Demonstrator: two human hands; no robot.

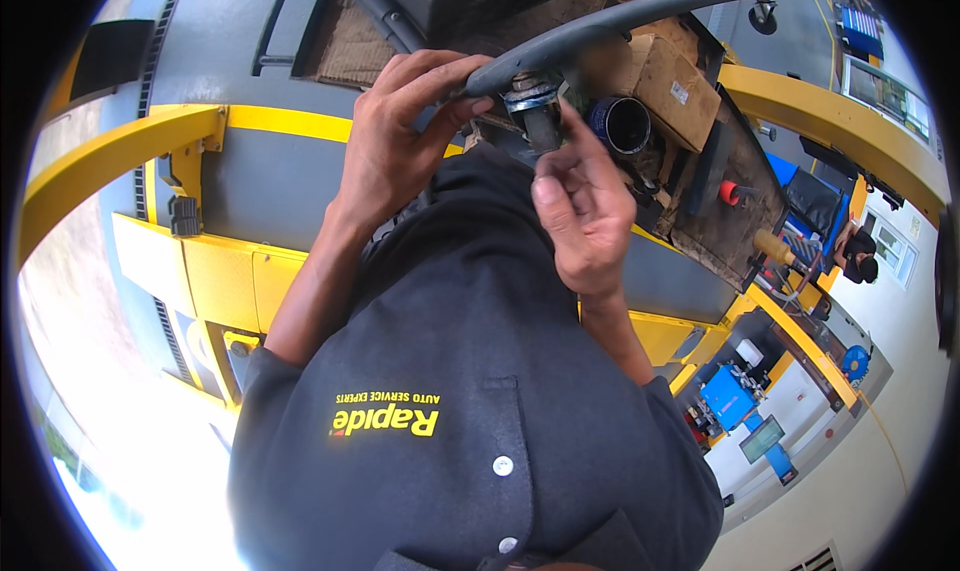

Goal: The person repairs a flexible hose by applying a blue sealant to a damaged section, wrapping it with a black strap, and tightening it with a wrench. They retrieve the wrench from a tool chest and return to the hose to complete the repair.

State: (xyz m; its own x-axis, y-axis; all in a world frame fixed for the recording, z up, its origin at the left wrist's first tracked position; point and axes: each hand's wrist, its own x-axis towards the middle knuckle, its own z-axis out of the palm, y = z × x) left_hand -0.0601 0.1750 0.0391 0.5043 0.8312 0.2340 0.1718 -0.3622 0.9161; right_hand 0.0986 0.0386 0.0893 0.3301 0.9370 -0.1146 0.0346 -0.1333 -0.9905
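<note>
My left hand (pixel 403 121) pinches the near end of a long, curved grey part (pixel 600 33), thumb below and fingers on top. Under that end sits a shiny metal collar (pixel 531 99) with a dark cylindrical shaft (pixel 541 129) pointing down toward me. My right hand (pixel 588 206) is close beneath, its index finger raised beside the collar. The other fingers curl in at the shaft's lower end, with the thumb bent toward them. Whether anything lies inside the curled fingers is hidden.
A worn cardboard box (pixel 672 93) and a dark open-ended cylinder (pixel 620 125) lie on a dirty work surface beyond my right hand. A red item (pixel 732 192) lies farther right. Yellow lift arms (pixel 120 176) flank me. Another person (pixel 856 254) is at the far right.
</note>
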